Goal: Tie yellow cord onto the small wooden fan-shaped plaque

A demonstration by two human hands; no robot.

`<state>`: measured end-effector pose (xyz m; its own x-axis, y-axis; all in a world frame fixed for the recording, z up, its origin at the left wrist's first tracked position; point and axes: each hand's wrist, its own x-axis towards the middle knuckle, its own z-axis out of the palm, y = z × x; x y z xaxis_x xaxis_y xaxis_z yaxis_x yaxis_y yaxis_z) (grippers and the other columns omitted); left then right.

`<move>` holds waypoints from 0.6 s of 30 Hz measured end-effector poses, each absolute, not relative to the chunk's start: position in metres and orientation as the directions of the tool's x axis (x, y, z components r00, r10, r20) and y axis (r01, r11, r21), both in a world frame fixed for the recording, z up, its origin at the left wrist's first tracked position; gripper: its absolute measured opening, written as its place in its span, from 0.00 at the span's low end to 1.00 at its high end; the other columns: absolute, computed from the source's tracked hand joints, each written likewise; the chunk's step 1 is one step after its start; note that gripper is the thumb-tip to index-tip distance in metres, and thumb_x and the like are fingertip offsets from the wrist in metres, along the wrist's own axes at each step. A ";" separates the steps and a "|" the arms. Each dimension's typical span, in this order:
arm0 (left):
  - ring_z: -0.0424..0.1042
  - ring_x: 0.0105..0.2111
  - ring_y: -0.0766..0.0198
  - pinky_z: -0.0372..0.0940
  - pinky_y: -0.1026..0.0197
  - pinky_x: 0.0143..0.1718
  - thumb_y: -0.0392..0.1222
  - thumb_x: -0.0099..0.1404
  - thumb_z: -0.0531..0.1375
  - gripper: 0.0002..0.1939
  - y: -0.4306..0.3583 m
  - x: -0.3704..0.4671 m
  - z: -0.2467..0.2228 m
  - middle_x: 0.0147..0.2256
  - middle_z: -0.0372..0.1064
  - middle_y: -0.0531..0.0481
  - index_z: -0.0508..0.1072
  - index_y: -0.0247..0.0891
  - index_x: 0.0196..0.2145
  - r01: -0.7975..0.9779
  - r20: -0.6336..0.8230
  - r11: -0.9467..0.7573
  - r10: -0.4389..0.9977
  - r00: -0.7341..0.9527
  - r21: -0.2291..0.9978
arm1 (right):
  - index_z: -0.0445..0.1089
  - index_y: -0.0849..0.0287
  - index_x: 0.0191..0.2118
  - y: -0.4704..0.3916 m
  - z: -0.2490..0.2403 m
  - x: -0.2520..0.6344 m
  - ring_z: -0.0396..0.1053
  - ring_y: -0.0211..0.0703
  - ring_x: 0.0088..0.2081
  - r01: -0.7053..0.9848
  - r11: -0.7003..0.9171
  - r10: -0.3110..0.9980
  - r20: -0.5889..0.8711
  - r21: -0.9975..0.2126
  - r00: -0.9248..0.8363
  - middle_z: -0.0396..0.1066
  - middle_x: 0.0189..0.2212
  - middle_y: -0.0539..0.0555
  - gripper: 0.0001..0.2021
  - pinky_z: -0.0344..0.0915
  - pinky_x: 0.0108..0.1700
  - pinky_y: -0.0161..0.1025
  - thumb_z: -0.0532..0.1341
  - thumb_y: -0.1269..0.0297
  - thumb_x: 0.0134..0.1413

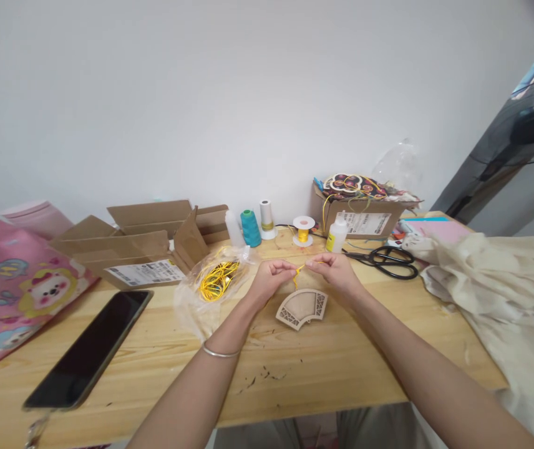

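Both hands meet over the middle of the table, pinching a thin yellow cord [296, 280]. My left hand [271, 279] has thumb and fingertips closed on the cord beside a small knot or loop. A little to the right, my right hand [335, 270] pinches another stretch of the same cord. Below the fingers, the cord runs to the top edge of a fan-shaped wooden piece [302, 308] with cut-out lattice ends. Whether that piece hangs or rests on the table I cannot tell.
Left of my hands lies a plastic bag of yellow cords [218, 280]. Behind stand a teal thread cone [250, 229], a yellow thread spool [303, 232] and a small bottle [337, 236]. Black scissors [391, 262] lie right. A phone [90, 349] and open carton [131, 255] are left; cream cloth [505, 280] covers the right.
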<state>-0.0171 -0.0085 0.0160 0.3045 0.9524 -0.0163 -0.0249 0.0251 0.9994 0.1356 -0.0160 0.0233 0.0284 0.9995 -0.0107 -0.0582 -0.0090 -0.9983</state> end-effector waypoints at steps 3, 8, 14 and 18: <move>0.58 0.14 0.75 0.52 0.70 0.18 0.42 0.43 0.61 0.11 -0.008 -0.018 0.016 0.15 0.65 0.55 0.71 0.32 0.25 -0.032 -0.027 0.038 0.953 0.302 0.999 | 0.68 0.64 0.22 -0.014 0.018 0.135 0.59 0.31 0.21 -0.068 0.004 1.000 0.003 -0.998 0.011 0.67 0.18 0.49 0.11 0.55 0.24 0.31 0.63 0.61 0.29; 0.62 0.18 0.72 0.56 0.68 0.21 0.42 0.40 0.62 0.12 -0.006 -0.015 0.013 0.20 0.69 0.50 0.72 0.32 0.24 -0.004 -0.015 0.016 0.971 0.240 1.000 | 0.68 0.63 0.22 -0.015 0.016 0.133 0.59 0.31 0.20 -0.063 -0.005 0.999 -0.007 -0.998 0.032 0.67 0.18 0.49 0.11 0.55 0.25 0.31 0.63 0.61 0.28; 0.63 0.19 0.71 0.57 0.68 0.21 0.42 0.39 0.62 0.12 -0.004 -0.014 0.009 0.21 0.70 0.50 0.72 0.32 0.23 0.070 -0.005 -0.012 0.971 0.239 0.998 | 0.68 0.64 0.22 -0.014 0.017 0.133 0.60 0.31 0.20 -0.063 -0.014 1.000 -0.016 -0.998 0.025 0.67 0.18 0.50 0.12 0.56 0.25 0.32 0.63 0.61 0.27; 0.63 0.19 0.70 0.57 0.68 0.21 0.44 0.39 0.62 0.14 -0.004 -0.015 0.008 0.21 0.70 0.49 0.72 0.32 0.24 0.067 0.003 -0.021 0.968 0.252 0.998 | 0.68 0.64 0.22 -0.014 0.019 0.135 0.60 0.31 0.20 -0.086 -0.010 0.997 -0.016 -0.996 0.069 0.67 0.19 0.50 0.13 0.56 0.24 0.32 0.64 0.60 0.25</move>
<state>-0.0149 -0.0037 0.0079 0.2524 0.9676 0.0031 0.0666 -0.0206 0.9976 0.1346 -0.0138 0.0192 0.0694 0.9975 -0.0163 -0.0862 -0.0103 -0.9962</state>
